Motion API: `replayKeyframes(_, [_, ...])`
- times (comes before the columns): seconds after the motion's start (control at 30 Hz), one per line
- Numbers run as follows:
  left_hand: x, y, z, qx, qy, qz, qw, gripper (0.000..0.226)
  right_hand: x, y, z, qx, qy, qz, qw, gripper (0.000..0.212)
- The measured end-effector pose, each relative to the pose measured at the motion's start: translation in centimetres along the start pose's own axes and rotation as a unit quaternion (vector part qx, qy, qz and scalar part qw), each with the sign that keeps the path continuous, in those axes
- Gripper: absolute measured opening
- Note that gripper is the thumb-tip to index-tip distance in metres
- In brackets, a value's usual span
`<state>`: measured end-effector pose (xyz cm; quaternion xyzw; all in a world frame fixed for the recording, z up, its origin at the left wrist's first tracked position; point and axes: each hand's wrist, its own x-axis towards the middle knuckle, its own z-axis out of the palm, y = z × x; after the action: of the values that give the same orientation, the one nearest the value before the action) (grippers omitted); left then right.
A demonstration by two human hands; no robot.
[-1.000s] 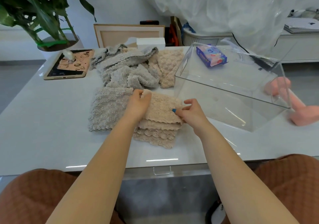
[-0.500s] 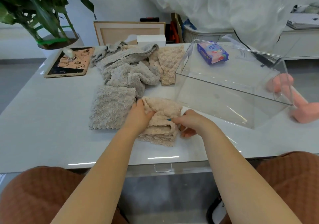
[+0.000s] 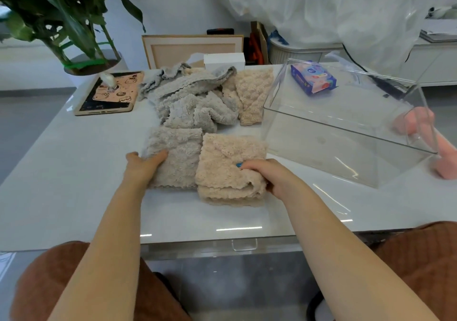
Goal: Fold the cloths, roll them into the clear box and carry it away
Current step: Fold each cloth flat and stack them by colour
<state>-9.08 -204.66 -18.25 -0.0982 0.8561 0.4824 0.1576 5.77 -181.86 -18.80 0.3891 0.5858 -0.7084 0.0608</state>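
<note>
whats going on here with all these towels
A person is folding cloths on a white table. Their right hand grips the folded beige fluffy cloth at its right edge, while the left hand rests on the folded grey fluffy cloth beside it. A heap of unfolded cloths lies behind, and the clear plastic box on the right holds no cloths yet.
</note>
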Motion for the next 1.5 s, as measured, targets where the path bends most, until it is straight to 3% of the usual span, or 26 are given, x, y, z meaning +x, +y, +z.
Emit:
replayKeyframes(0.07, [-0.1, 0.2, 0.2, -0.071, -0.086, -0.007, 0.994, 0.068, 0.3, 0.1, -0.1, 0.015, 0.007, -0.026, 1.0, 0.074])
replayKeyframes(0.13, [0.3, 0.6, 0.6, -0.067, -0.123, 0.014, 0.99, 0.055, 0.6, 0.3, -0.1, 0.03, 0.005, -0.043, 0.999, 0.072])
replayKeyframes(0.27, [1.2, 1.1, 0.2, -0.06, -0.195, -0.01, 0.979, 0.056, 1.0, 0.3, 0.1, 0.029, -0.008, -0.068, 0.997, 0.047])
replayKeyframes(0.33, [1.2, 0.8, -0.4, -0.1, -0.228, -0.028, 0.968, 0.05, 1.0, 0.0, 0.2, 0.011, -0.053, -0.073, 0.996, 0.011])
replayKeyframes(0.43, [1.3, 0.2, -2.3, -0.141, -0.239, -0.039, 0.96, 0.052, 1.0, -0.6, 1.9, -0.017, -0.125, -0.063, 0.99, 0.008])
replayKeyframes(0.53, [1.7, -0.3, -5.4, -0.161, -0.204, -0.029, 0.965, 0.061, 1.6, -1.4, 5.3, -0.048, -0.177, -0.064, 0.981, 0.006])
replayKeyframes(0.63, [2.6, -1.1, -9.6, -0.18, -0.098, -0.032, 0.978, 0.054, 2.4, -2.5, 10.2, -0.059, -0.233, -0.052, 0.969, 0.017])
replayKeyframes(0.73, [4.6, -2.8, -13.2, -0.206, 0.016, -0.048, 0.977, 0.083, 3.7, -3.7, 15.2, -0.067, -0.254, -0.052, 0.963, 0.011])
replayKeyframes(0.83, [6.5, -4.3, -15.3, -0.248, 0.09, -0.053, 0.963, 0.092, 4.8, -5.1, 19.0, -0.047, -0.239, -0.063, 0.968, 0.004])
replayKeyframes(0.93, [8.6, -4.3, -16.6, -0.3, 0.086, -0.036, 0.949, 0.097, 6.4, -7.4, 20.6, -0.027, -0.217, -0.063, 0.974, 0.025])
replayKeyframes(1.07, [11.4, -2.9, -16.8, -0.33, 0.064, 0.019, 0.942, 0.091, 8.7, -9.8, 21.4, -0.002, -0.195, -0.062, 0.979, 0.026])
replayKeyframes(1.1, [12.2, -2.9, -16.5, -0.285, 0.087, 0.024, 0.954, 0.087, 9.3, -9.8, 21.7, -0.032, -0.18, -0.056, 0.982, 0.029])
replayKeyframes(1.17, [13.2, -3.6, -16.0, -0.124, 0.136, 0.018, 0.983, 0.091, 10.8, -9.6, 22.6, -0.128, -0.14, -0.063, 0.98, 0.011])
replayKeyframes(1.23, [14.1, -4.9, -16.1, -0.018, 0.162, -0.012, 0.987, 0.093, 12.1, -9.0, 23.0, -0.184, -0.098, -0.083, 0.974, 0.06])
replayKeyframes(1.27, [14.5, -5.4, -16.3, -0.014, 0.161, -0.011, 0.987, 0.093, 12.7, -9.0, 23.4, -0.168, -0.088, -0.095, 0.977, 0.059])
replayKeyframes(1.37, [15.6, -5.5, -17.5, -0.101, 0.142, 0.044, 0.984, 0.089, 14.0, -9.0, 23.5, -0.111, -0.083, -0.127, 0.982, 0.018])
replayKeyframes(1.43, [15.9, -5.4, -17.5, -0.153, 0.131, 0.061, 0.978, 0.084, 14.3, -9.0, 24.2, -0.1, -0.069, -0.135, 0.983, 0.016])
replayKeyframes(1.5, [16.0, -5.8, -16.7, -0.094, 0.137, 0.03, 0.986, 0.084, 14.3, -8.7, 24.9, -0.143, -0.063, -0.149, 0.976, 0.023])
